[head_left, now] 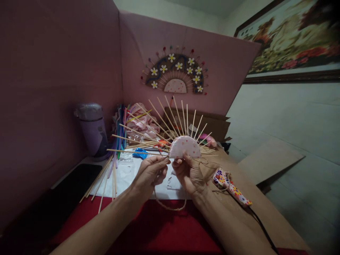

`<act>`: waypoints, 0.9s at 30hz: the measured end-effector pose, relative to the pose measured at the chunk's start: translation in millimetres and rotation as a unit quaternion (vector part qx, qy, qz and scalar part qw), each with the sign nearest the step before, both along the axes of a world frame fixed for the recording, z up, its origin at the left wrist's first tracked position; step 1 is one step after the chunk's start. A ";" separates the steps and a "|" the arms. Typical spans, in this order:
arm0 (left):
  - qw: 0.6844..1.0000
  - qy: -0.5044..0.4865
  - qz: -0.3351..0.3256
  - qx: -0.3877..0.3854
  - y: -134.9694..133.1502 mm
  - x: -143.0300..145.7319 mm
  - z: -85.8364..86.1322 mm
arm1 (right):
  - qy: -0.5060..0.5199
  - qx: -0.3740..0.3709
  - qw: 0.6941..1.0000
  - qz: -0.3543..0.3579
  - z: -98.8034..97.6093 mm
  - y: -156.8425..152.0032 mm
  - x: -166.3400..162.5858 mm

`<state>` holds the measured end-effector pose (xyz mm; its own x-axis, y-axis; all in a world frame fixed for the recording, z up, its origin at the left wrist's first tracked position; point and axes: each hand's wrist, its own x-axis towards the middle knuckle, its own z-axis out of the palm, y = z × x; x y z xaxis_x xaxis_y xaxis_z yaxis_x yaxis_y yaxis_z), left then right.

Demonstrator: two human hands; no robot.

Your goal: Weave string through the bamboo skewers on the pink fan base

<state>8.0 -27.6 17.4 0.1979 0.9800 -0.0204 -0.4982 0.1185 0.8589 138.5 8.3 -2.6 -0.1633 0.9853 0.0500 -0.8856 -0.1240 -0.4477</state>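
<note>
My right hand grips a pale pink, spotted half-disc by its lower edge, with the thumb on the front. Thin wooden sticks fan out from behind its curved rim, longer on the left in view. At the half-disc's lower left corner, the fingers of my left hand are pinched together on a thin twine. That twine hangs in a loop below both hands. Exactly where its end sits between the left fingertips is hidden.
A finished-looking flowered fan hangs on the pink partition. Left stand a purple tumbler and loose sticks. Pink cloth and cardboard lie behind. On the right is a flower-wrapped, corded tool, possibly a glue gun.
</note>
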 end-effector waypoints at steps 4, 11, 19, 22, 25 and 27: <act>0.997 -0.022 0.069 0.006 4.1 -2.9 -1.8 | -0.013 -0.012 1.000 -0.005 0.9 -1.3 -3.5; 0.991 -0.032 0.126 0.029 4.5 3.5 -4.1 | -0.024 -0.015 0.999 -0.025 0.3 -2.1 -6.0; 0.984 -0.031 0.162 0.071 6.4 8.5 -8.6 | -0.016 0.009 1.000 -0.008 -0.7 -2.7 -8.7; 0.988 -0.055 0.134 0.055 8.4 4.9 -9.5 | -0.018 0.010 1.000 -0.004 0.2 -3.4 -7.4; 0.989 -0.063 0.119 0.054 8.6 3.3 -7.9 | -0.021 0.012 1.000 -0.004 1.0 -3.7 -6.0; 0.987 -0.054 0.128 0.080 8.0 3.1 -5.7 | -0.027 0.014 1.000 -0.004 1.2 -3.7 -5.6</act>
<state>11.1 -19.6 11.8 -0.0648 0.9871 0.1467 -0.5834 -0.1568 0.7969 132.9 4.5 -1.4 -0.1583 0.9850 0.0688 -0.8608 -0.1035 -0.4982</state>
